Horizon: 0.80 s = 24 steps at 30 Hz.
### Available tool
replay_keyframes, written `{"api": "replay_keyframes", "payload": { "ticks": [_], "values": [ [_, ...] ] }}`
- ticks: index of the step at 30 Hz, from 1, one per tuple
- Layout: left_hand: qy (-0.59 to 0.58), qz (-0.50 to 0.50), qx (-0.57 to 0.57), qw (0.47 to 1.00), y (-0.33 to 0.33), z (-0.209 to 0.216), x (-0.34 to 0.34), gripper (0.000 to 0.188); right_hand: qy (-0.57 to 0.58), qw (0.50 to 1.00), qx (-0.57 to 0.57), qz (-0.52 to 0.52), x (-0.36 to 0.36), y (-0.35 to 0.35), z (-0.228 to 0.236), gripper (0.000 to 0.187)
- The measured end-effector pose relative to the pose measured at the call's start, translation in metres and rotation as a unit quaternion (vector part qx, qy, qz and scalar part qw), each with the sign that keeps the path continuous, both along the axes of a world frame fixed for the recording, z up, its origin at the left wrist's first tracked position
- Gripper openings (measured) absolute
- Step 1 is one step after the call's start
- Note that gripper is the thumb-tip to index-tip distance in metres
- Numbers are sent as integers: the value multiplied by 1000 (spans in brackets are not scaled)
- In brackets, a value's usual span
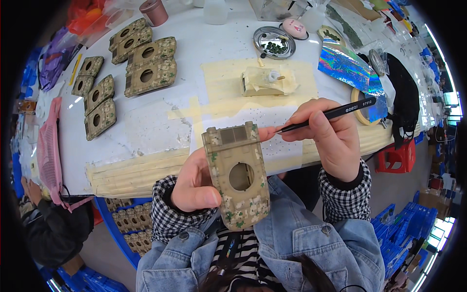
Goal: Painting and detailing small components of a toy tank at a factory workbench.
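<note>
My left hand (193, 182) grips a camouflage model tank hull (238, 202) from its left side, with the round turret hole facing up. A finger of that hand shows past the hull's far right corner. Between the fingers of my right hand (331, 134) is a pair of black tweezers (335, 113), its tips close to that corner and to the left fingertip. Whether the tips pinch a small part is too fine to make out. Beyond my hands, a small pot (274, 77) sits on a taped block (255, 82).
Several camouflage hulls (151, 78) stand in groups at the back left. A round metal dish (293, 46) holds small dark green parts. Shiny holographic sheets (345, 63) lie at the right. Below the table's left side is a blue crate (114, 224) of more hulls. A person (58, 224) sits at far left.
</note>
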State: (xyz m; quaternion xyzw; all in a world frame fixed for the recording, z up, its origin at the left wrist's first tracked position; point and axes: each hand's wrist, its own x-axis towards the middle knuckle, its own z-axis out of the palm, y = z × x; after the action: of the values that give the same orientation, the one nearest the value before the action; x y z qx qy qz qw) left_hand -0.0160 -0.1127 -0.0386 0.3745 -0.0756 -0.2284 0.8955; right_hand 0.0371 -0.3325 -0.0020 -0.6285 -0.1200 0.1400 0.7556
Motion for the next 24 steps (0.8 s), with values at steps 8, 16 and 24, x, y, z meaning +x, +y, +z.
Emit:
{"api": "replay_keyframes", "payload": {
  "ticks": [8,16,24],
  "values": [
    [-18,-17,-21,999,2,-4,1,104,-1,1000,-8,1,-2,1,3,22],
    [-7,-61,-77,995,9,-9,-2,87,3,1000,-3,2,-1,2,2,22],
    [-3,-62,-82,995,11,-13,-5,86,6,1000,0,-1,-1,2,0,22]
  ]
}}
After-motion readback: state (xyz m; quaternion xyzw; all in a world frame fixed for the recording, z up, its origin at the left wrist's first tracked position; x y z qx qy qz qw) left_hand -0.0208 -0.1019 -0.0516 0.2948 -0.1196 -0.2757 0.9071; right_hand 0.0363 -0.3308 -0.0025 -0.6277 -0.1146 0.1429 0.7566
